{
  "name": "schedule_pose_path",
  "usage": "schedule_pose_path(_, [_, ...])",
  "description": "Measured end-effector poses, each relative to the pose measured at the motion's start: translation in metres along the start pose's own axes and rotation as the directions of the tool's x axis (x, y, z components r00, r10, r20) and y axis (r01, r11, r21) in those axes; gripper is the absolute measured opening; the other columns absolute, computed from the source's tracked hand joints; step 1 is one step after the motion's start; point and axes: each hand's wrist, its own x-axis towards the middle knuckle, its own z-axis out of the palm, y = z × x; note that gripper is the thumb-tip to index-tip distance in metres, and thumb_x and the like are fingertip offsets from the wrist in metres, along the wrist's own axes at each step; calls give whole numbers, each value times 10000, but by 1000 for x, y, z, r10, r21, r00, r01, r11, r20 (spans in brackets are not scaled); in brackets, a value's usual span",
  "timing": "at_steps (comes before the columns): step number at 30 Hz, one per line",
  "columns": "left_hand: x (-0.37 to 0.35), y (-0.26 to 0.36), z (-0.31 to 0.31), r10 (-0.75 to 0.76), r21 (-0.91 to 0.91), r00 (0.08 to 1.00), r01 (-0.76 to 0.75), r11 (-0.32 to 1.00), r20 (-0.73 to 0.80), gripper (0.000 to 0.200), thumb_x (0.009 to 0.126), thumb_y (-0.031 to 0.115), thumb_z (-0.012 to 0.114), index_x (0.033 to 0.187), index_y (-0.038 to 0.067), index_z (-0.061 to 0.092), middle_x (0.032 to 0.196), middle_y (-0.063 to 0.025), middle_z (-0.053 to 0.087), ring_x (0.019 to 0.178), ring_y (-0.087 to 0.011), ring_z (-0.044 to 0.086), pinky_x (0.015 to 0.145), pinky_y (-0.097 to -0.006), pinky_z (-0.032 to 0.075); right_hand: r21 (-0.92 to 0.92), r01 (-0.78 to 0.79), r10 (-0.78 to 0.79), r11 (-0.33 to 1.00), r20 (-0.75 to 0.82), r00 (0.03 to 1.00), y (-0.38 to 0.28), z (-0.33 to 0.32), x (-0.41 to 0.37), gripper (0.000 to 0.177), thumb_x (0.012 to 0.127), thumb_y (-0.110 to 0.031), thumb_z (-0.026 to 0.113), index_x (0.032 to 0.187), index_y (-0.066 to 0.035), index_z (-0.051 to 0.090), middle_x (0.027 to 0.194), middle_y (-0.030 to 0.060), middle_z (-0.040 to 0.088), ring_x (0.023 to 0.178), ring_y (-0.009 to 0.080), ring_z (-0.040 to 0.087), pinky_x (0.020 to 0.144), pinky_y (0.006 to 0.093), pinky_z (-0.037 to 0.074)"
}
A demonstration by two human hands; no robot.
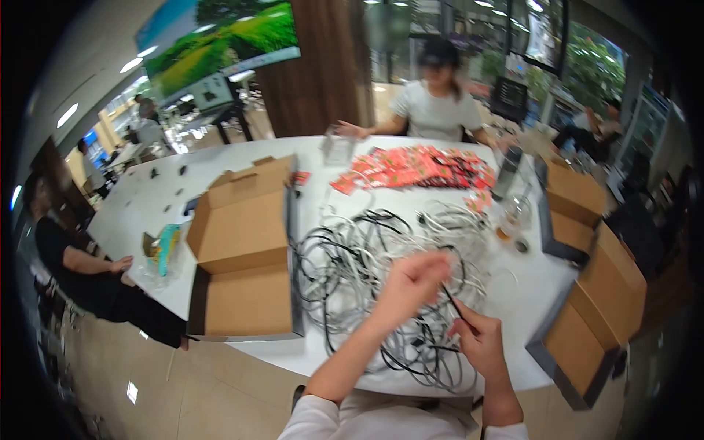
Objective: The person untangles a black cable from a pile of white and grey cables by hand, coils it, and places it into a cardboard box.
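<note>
We have a black cable point(452, 302) between our two hands, running from just below the left fingers down to the right ones. Our right hand point(484, 345) pinches it, thumb and fingers closed around it. Our left hand point(414, 282) is curled but blurred, so we cannot tell whether its fingers also grip the upper end.

Beneath and around our fingers, mostly toward the left, a tangle of black and white cables point(359, 260) spreads over the counter point(506, 315). In our judgement, the black one handles best with a firm right pinch and gentle tension; a hard tug could tighten loops below the fingers. We would do well to trace it with our eyes first, easing crossing strands aside rather than pulling through them, and to work above the heap so that the plug ends do not snag.

Well left of our fingers stands an open cardboard box point(246, 301); beyond them lie red packets point(422, 165), with a glass container point(517, 213) off to their right, best left unknocked by our elbows or trailing cable.
</note>
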Motion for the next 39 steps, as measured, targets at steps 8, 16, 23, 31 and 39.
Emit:
schedule_pose_path(8, [-18, 9, 11, 362, 624, 872, -489, 610, 329, 280, 793, 84, 661, 1073, 88, 664, 1096, -98, 554, 976, -292, 544, 803, -360, 462, 59, 232, -228, 971, -75, 971, -13, 1, 12, 288, 888, -49, 572, 1167, 11, 604, 849, 90, 605, 608, 93, 587, 503, 212, 476])
schedule_pose_path(16, [-13, -7, -11, 424, 738, 822, -546, 397, 381, 431, 594, -89, 612, 995, 64, 649, 978, -103, 565, 920, -278, 567, 778, -369, 480, 264, 202, -197, 943, -47, 979, 7, -8, 10, 351, 844, 16, 585, 1195, 2, 580, 1000, 115, 600, 853, 158, 624, 674, 256, 529])
schedule_pose_path(23, [-8, 2, -36, 664, 735, 747, -429, 526, -39, 275, 606, -91, 659, 826, 70, 694, 781, -54, 523, 759, -191, 543, 640, -288, 438, 978, -5, 206, 208, -39, 978, 39, -55, -5, 495, 949, -245, 454, 1355, 28, 377, 996, 111, 594, 762, 231, 608, 741, 349, 549])
schedule_pose_path(31, [-1, -3, -72, 596, 504, 654, -357, 786, -466, 151, 723, -58, 684, 830, 48, 675, 762, 2, 508, 683, -86, 447, 605, -215, 368, 995, 47, 49, 92, -51, 997, 73, -117, -30, 359, 1016, -255, 335, 1238, -2, 459, 602, -16, 334, 421, 70, 271, 396, 229, 285])
schedule_pose_path(39, [-8, 9, -95, 231, -411, 801, -503, 760, -552, 191, 931, 151, 522, 1027, -2, 583, 704, 27, 385, 653, -79, 385, 626, -233, 370, 561, 26, 324, 827, -515, 794, 94, -144, -18, 237, 1003, -231, 438, 1052, -39, 567, 578, -65, 318, 425, 19, 240, 374, 197, 204])
